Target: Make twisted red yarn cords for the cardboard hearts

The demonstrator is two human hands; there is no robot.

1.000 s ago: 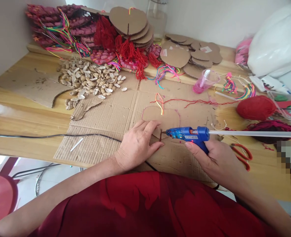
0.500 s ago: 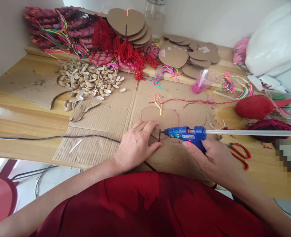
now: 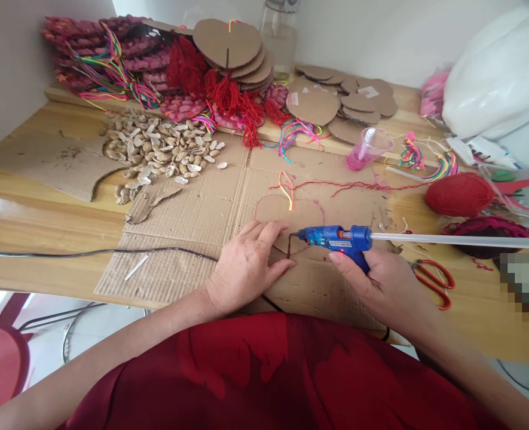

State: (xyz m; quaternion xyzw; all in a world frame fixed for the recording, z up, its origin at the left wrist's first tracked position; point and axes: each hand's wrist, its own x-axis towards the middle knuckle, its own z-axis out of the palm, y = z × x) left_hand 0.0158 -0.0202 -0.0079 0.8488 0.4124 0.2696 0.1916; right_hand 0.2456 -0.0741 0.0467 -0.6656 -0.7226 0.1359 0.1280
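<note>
A blue glue gun [image 3: 336, 237] with a long clear glue stick is gripped in my right hand [image 3: 381, 275]. Its nozzle touches or hovers at the top of a short dark brown strip [image 3: 289, 246] on a heart-shaped cardboard piece [image 3: 271, 209]. My left hand [image 3: 250, 257] lies on the left part of that piece, thumb and forefinger spread on either side of the strip's left. A yellow and orange cord loop [image 3: 286, 190] lies at the heart's top notch. Beneath is a large cardboard sheet [image 3: 192, 221].
Peanut shells [image 3: 165, 146] lie at back left. Behind are pink braided pieces [image 3: 143, 60], cardboard hearts [image 3: 313, 101] and a pink-stained cup [image 3: 367, 149]. Red yarn [image 3: 459, 194] and orange-handled scissors [image 3: 439, 283] are at right. A black cable [image 3: 112, 251] crosses the left side.
The glue gun's nozzle has moved slightly away from me, up along the brown strip. My left hand stays in place on the cardboard. The whole view has shifted slightly.
</note>
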